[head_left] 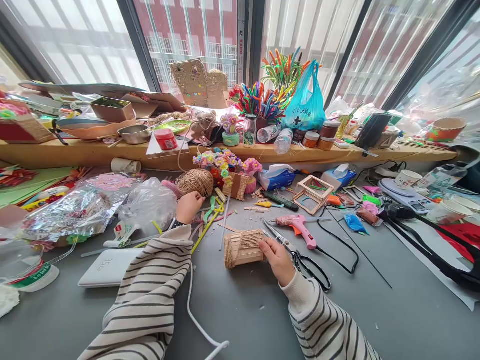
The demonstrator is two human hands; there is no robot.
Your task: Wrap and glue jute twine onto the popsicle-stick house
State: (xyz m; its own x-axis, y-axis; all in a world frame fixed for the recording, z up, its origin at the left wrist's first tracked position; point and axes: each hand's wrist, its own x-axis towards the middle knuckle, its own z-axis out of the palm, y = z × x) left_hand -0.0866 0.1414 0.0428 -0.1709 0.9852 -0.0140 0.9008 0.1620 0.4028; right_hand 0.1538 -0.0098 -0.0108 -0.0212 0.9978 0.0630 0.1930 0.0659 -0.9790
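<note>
My right hand [276, 260] grips the right end of a small cylinder [243, 248] made of wooden sticks with twine wound around it, lying on its side on the grey table [375, 320]. My left hand [188, 206] reaches forward with curled fingers and touches a ball of jute twine [195, 181]. Whether the fingers hold a strand is hidden. Both arms wear striped sleeves.
Scissors [300, 255] and a pink glue gun [298, 227] with its black cord lie right of the cylinder. Plastic bags [148, 202], a white box [107, 267], flower crafts [225, 167] and a stick frame [313, 192] crowd the table. A cluttered wooden shelf [75, 152] runs behind.
</note>
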